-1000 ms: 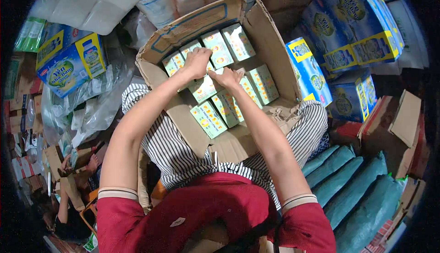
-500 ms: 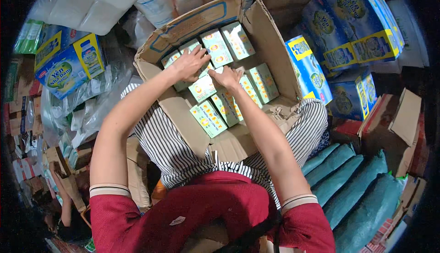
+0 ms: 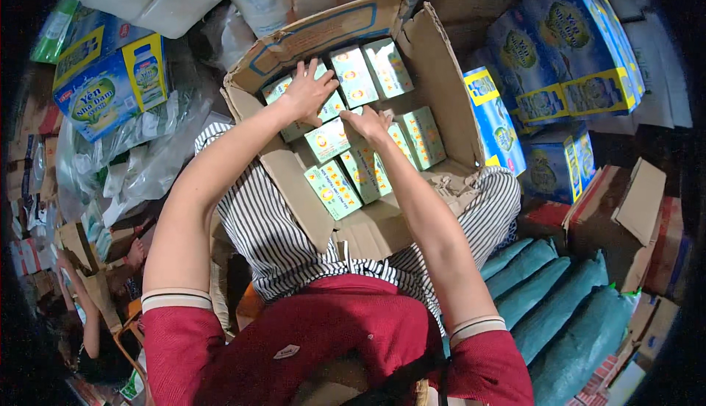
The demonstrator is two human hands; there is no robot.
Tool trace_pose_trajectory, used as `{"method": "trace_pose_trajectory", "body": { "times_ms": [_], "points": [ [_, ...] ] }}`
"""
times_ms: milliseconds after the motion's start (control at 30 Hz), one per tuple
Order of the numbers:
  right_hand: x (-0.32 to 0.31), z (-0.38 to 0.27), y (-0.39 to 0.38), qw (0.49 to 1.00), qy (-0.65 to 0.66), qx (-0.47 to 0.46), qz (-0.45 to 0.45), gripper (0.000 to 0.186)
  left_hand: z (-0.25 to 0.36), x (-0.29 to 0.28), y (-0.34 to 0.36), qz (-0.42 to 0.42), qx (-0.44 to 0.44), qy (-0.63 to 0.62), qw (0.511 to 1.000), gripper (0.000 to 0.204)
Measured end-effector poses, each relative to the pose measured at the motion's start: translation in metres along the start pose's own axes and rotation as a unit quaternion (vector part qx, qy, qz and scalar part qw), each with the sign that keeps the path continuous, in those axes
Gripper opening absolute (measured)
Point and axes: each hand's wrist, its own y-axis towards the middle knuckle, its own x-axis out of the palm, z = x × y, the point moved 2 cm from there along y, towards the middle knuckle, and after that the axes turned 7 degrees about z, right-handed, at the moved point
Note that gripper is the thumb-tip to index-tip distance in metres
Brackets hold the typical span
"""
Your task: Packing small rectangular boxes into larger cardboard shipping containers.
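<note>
An open cardboard box (image 3: 283, 193) rests across my lap with several small pale-green cartons inside, printed with orange and yellow figures. My left hand (image 3: 307, 97) lies with spread fingers over a carton (image 3: 331, 106) on the box's left side. Close beside it, my right hand (image 3: 368, 124) reaches into the middle, thumb apart from the fingers; the thumb touches the top of another carton (image 3: 328, 141). The right fingertips partly drop out of sight among the cartons. More cartons stand at the far side (image 3: 353, 76) and near side (image 3: 333, 190).
Blue-and-yellow drink packs (image 3: 110, 97) sit at left on clear plastic; larger ones (image 3: 566, 45) are stacked at right. Dark green wrapped rolls (image 3: 566, 318) lie at lower right, below an opened brown carton (image 3: 610, 215). White bags (image 3: 265, 5) line the back. Another person's arm (image 3: 88, 318) shows at lower left.
My left hand has spread its fingers wider over the cartons. My right hand stays in nearly the same spot. The whole view has shifted slightly.
</note>
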Motion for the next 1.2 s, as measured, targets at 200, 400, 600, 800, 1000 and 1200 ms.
{"method": "trace_pose_trajectory", "body": {
  "times_ms": [200,400,600,800,1000,1200],
  "points": [
    [0.004,0.002,0.002,1.000,-0.012,0.013,0.004,0.088,0.003,-0.003,-0.003,0.026,-0.019,0.058,0.998,0.096],
    [0.007,0.001,0.000,0.999,-0.026,-0.012,0.026,0.093,-0.010,0.006,-0.002,0.032,-0.036,0.045,0.998,0.103],
    [0.005,0.002,0.015,0.995,0.004,0.051,0.090,0.098,-0.011,0.006,0.000,0.056,-0.044,-0.034,0.997,0.120],
    [0.009,0.006,0.022,0.994,0.046,0.056,0.080,0.103,0.000,-0.017,0.001,0.080,0.014,0.054,0.995,0.134],
    [0.018,0.008,0.023,0.995,0.020,0.083,0.056,0.096,-0.003,-0.003,0.015,-0.002,0.055,-0.039,0.998,0.129],
    [0.016,0.042,0.056,0.964,0.246,-0.026,0.100,0.060,-0.002,-0.003,0.026,0.083,0.080,-0.078,0.990,0.120]
  ]
}}
